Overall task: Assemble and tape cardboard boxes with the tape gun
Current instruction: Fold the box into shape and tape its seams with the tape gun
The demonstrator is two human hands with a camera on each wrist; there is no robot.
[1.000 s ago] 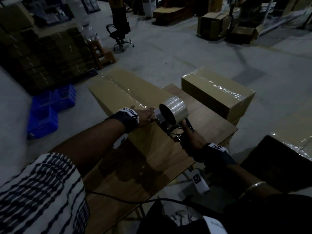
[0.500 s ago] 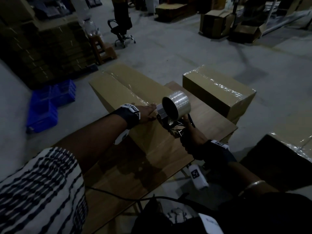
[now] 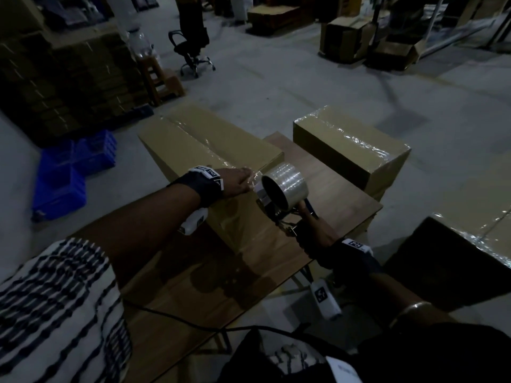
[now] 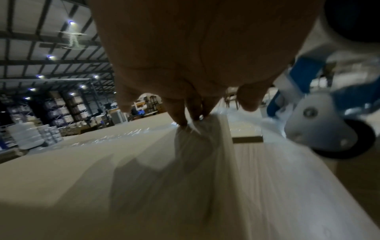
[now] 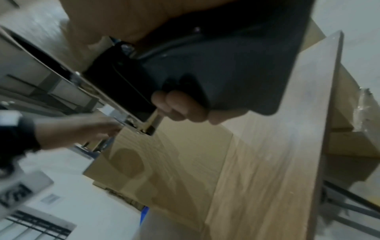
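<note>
A long cardboard box [image 3: 193, 150] lies on the wooden table [image 3: 331, 189], with clear tape running along its top seam. My left hand [image 3: 237, 179] rests at the box's near end. Its fingertips [image 4: 183, 121] press the crumpled tape end onto the box edge [image 4: 224, 129], and the thumb stands apart from the tape. My right hand [image 3: 312, 236] grips the tape gun's handle, fingers [image 5: 180, 107] curled round it. The tape gun [image 3: 284, 186], loaded with a clear roll, sits just right of my left hand at that box end. Its blue frame and roller [image 4: 320, 126] show close by.
A second taped box [image 3: 351, 150] sits beyond the table's right edge, and another taped box [image 3: 475, 225] is at the far right. Blue crates [image 3: 69, 167], stacked flat cardboard [image 3: 69, 78] and an office chair [image 3: 190, 48] stand on the floor. A black cable [image 3: 166, 316] crosses the table's near end.
Both hands stay at the box's near end. The tape gun has shifted only slightly beside my left hand, which keeps pressing the tape.
</note>
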